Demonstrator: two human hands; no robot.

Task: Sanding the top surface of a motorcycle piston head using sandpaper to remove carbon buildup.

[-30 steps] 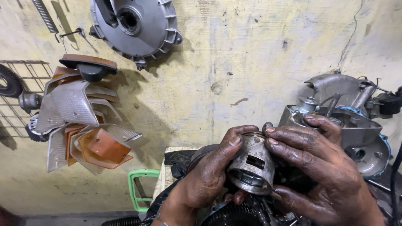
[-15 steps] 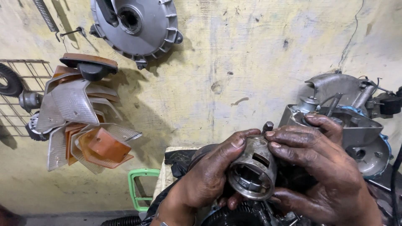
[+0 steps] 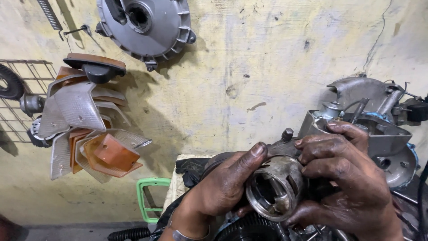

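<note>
Two greasy hands meet low in the frame, right of centre, and between them sits a worn metal piston (image 3: 277,187), its open hollow end tilted toward the camera. Left hand (image 3: 220,192) comes up from the bottom edge, fingers curled against the piston's left side, thumb laid along its top rim. Right hand (image 3: 352,178) wraps it from the right, fingers bent over the crown end, lower fingertips pressing underneath, so both hands are clamped on the part. Just below it, a black toothed wheel (image 3: 254,227) peeks at the bottom edge. Behind the right hand, at the right of the frame, stands a grey engine casing (image 3: 379,134). On the yellowed wall (image 3: 267,67), upper left, hangs a round grey hub cover (image 3: 145,27); beneath it, at the left, a cluster of clear and orange lamp lenses (image 3: 89,129). Lower centre-left, a green plastic frame (image 3: 151,198) leans by the wall.
</note>
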